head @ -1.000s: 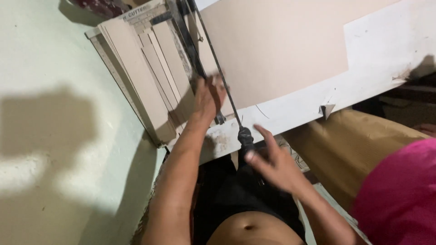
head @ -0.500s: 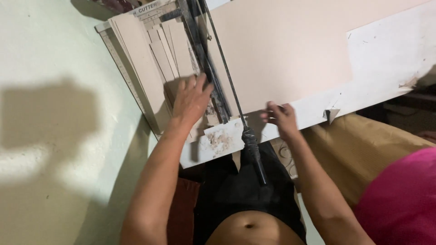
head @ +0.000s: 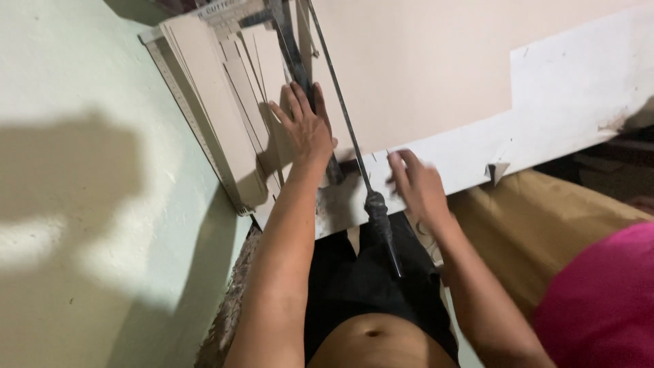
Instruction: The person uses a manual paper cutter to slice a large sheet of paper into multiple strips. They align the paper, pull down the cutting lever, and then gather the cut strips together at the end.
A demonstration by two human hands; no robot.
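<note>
My left hand [head: 304, 126] lies flat, fingers spread, on the dark clamp bar [head: 286, 34] of a paper cutter, beside a stack of cut beige strips [head: 225, 88]. A long lever blade with a black handle [head: 381, 228] runs down between my hands, and neither hand grips it. My right hand [head: 417, 184] rests, fingers bent, on the white table edge at the near border of a big beige sheet [head: 422, 68]; whether it pinches the sheet cannot be made out.
The cutter board [head: 177, 102] with its ruled edge stands against a pale green wall [head: 75, 170]. A white tabletop [head: 579, 88] carries the sheet. Brown paper [head: 531, 211] and pink cloth [head: 606, 300] lie at the right.
My left hand has moved up from the cut strips onto the clamp bar. My right hand left the lever handle a second ago and now sits at the sheet's near edge.
</note>
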